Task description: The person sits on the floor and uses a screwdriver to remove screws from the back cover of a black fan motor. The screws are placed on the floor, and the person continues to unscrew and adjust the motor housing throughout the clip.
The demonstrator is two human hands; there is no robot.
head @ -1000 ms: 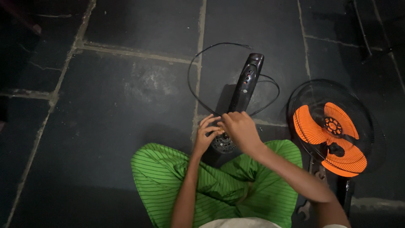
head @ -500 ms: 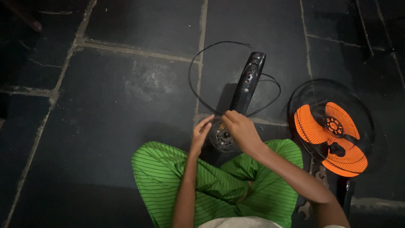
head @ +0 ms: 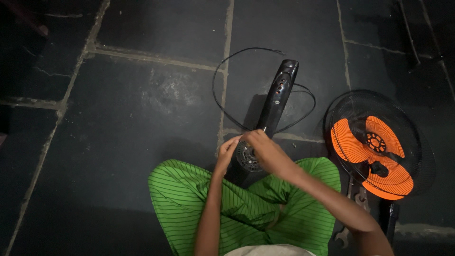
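Pinching a thin tool against the round motor (head: 247,157) at lower centre, right hand (head: 265,150) works while left hand (head: 227,150), fingers curled on its rim, steadies the black fan body (head: 277,97).

Floor (head: 142,109) of large dark stone slabs, near black, with pale grouted joints (head: 156,59) running across and down. Surface scuffed; a greyish dusty patch (head: 166,92) on the middle slab. Light dim, falling off into shadow at the left edge and the corners. Top-left corner shows something reddish (head: 28,21), perhaps furniture, too dark to tell.
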